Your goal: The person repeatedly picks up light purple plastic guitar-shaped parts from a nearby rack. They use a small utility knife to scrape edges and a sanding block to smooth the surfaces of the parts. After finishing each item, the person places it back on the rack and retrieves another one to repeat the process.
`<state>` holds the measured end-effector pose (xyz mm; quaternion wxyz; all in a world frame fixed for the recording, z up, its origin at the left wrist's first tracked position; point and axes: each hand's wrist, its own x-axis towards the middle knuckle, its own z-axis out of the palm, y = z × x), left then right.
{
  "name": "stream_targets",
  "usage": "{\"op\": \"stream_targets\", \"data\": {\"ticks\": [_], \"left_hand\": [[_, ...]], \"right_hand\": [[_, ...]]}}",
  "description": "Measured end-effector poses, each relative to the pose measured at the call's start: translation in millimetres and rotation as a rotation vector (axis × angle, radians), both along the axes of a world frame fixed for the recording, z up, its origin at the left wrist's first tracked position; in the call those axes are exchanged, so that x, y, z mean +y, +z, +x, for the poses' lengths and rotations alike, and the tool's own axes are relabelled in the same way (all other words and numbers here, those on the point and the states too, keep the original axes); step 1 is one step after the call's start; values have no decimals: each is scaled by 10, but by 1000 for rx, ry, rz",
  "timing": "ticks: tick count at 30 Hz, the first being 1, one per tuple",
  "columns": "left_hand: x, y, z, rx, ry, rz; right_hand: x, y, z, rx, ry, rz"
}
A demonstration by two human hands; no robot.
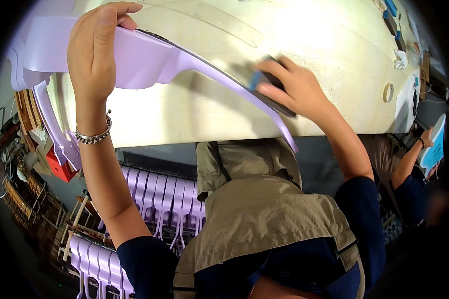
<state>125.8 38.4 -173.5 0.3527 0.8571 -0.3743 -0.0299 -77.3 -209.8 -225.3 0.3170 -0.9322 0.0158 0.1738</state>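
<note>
A lilac plastic chair part (149, 62) with a long curved leg lies across a pale wooden worktable (334, 60). My left hand (96, 50) grips its wide upper edge, a beaded bracelet on the wrist. My right hand (290, 85) presses a dark sanding block with a blue side (264, 79) against the thin curved leg of the part, near the table's front edge.
Rows of stacked lilac chair parts (164, 199) stand below the table. A roll of tape (388, 92) and small items lie at the table's right end. Another person's hand (426, 137) holds a light blue part (436, 142) at far right. A red box (60, 167) sits at left.
</note>
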Motion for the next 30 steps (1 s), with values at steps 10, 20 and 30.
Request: {"op": "stream_targets", "data": {"ticks": [10, 20, 30], "left_hand": [[-33, 19, 14, -129, -55, -82], [4, 13, 74, -127, -76, -46], [32, -130, 111, -169, -84, -191]], "right_hand": [[-695, -38, -298, -326, 45, -428], [-598, -806, 1855, -95, -328, -531], [-92, -122, 1280, -138, -157, 849]]}}
